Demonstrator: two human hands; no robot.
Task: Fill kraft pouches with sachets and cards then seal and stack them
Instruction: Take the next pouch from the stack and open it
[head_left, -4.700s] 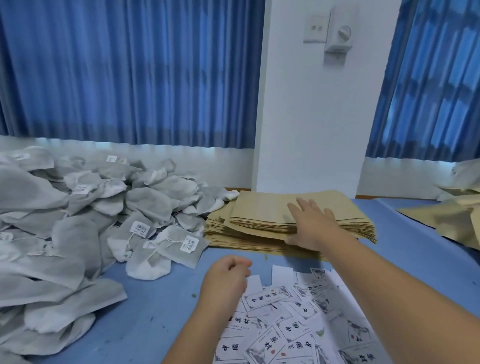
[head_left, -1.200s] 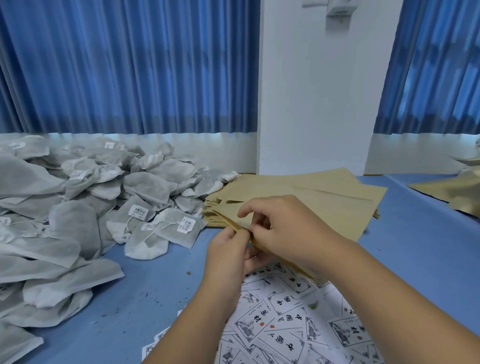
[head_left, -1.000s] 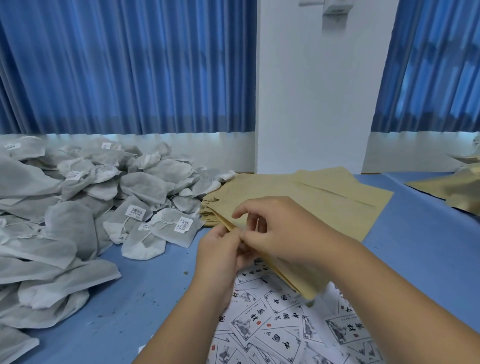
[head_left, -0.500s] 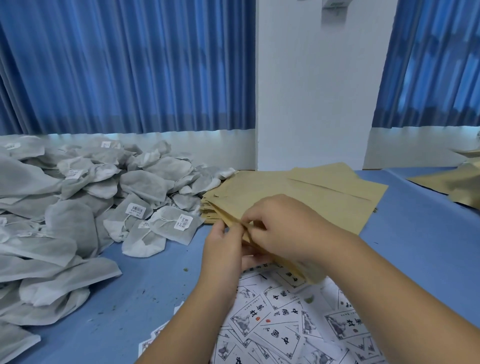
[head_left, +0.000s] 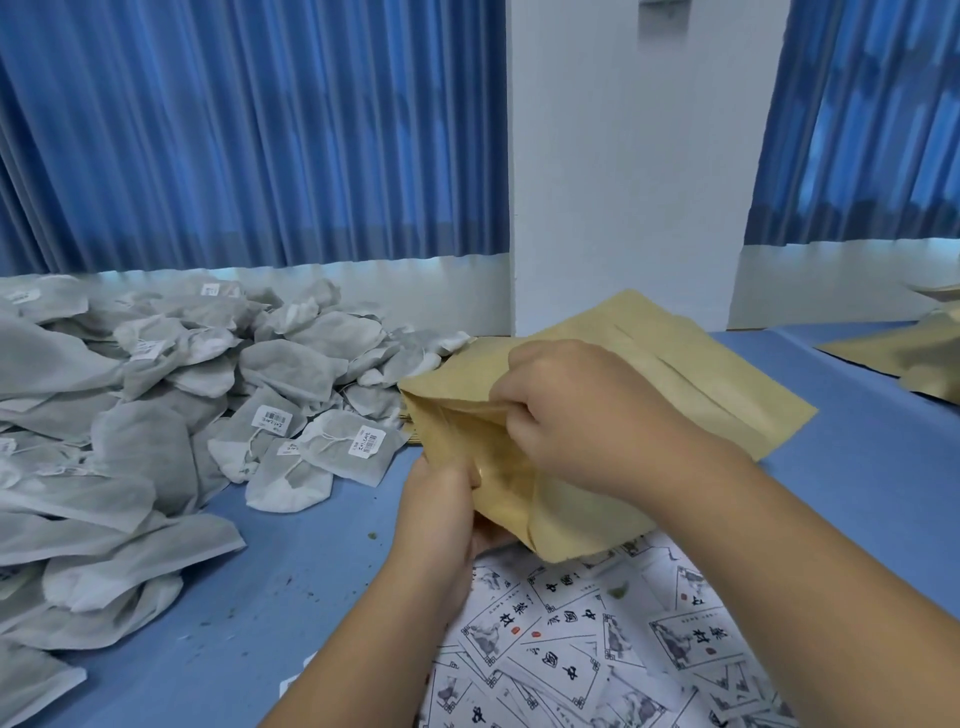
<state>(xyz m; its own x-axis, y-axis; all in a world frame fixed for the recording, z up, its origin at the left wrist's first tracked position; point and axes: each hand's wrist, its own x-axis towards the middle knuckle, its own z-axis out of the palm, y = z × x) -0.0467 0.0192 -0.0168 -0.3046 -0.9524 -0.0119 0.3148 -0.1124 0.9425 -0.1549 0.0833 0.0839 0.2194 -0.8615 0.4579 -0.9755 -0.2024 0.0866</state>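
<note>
I hold one kraft pouch (head_left: 524, 493) above the table's middle, its mouth pulled apart and facing left. My left hand (head_left: 441, 512) pinches the near lip of the mouth. My right hand (head_left: 576, 410) grips the far lip from above, fingers curled over the edge. Behind the pouch lies the stack of flat kraft pouches (head_left: 691, 374). A big heap of grey-white sachets (head_left: 171, 395) with small labels covers the left side. Printed cards (head_left: 587, 660) lie scattered under my forearms at the front.
The blue table (head_left: 291, 566) carries a few dark crumbs between sachets and cards. More kraft pouches (head_left: 919, 353) sit at the far right edge. A white pillar (head_left: 623, 171) and blue curtains stand behind the table.
I took one pouch off the stack and brought it toward me. In the last second both hands pulled its lips apart, so the mouth now gapes.
</note>
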